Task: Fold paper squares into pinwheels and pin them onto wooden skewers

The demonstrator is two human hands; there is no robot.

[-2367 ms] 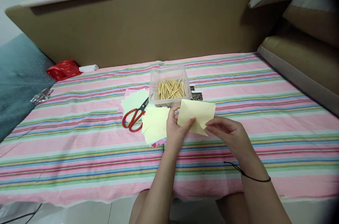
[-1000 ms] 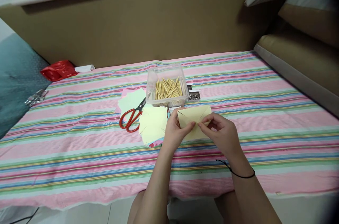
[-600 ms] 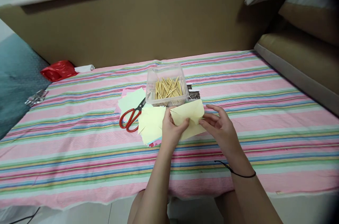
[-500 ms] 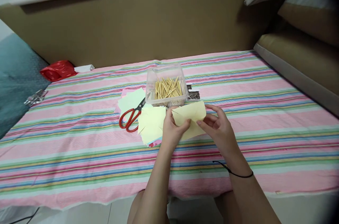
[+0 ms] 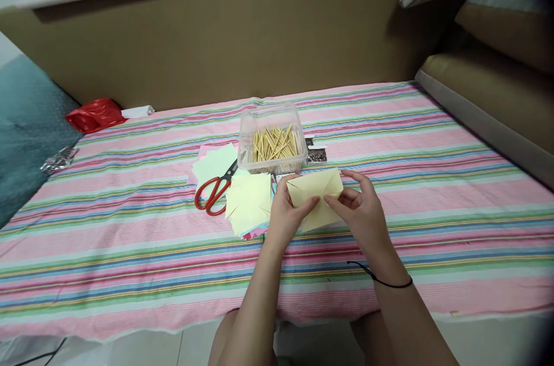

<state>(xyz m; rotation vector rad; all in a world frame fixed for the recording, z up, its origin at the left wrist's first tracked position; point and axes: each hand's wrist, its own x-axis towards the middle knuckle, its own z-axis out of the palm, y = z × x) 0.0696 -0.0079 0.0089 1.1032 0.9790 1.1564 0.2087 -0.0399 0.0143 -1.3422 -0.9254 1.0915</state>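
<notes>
A pale yellow sheet of paper (image 5: 315, 184), with slits cut in from its corners, is raised over the cloth between both hands. My left hand (image 5: 291, 210) pinches its left side, thumb on the near face. On the right side my right hand (image 5: 355, 200) grips it too, its thumb close to the other thumb. The paper's upper part is bent over toward me. Just left of my left hand lies a stack of yellow paper squares (image 5: 249, 198) with similar slits, pink and blue sheets showing beneath. Red-handled scissors (image 5: 214, 193) rest beside that stack.
Behind the hands stands a clear plastic box (image 5: 249, 135) of thin sticks (image 5: 277, 144). A small container of metal pieces (image 5: 317, 156) sits at its right. Pale green paper (image 5: 214, 161) lies left. Farther left are a red plastic bag (image 5: 96, 115) and a silvery packet (image 5: 59, 159). Striped cloth (image 5: 433, 193) covers the surface.
Both hands have shifted slightly right with the yellow paper. The thumbs have slid along its fold, and more of the stack's right edge shows.
</notes>
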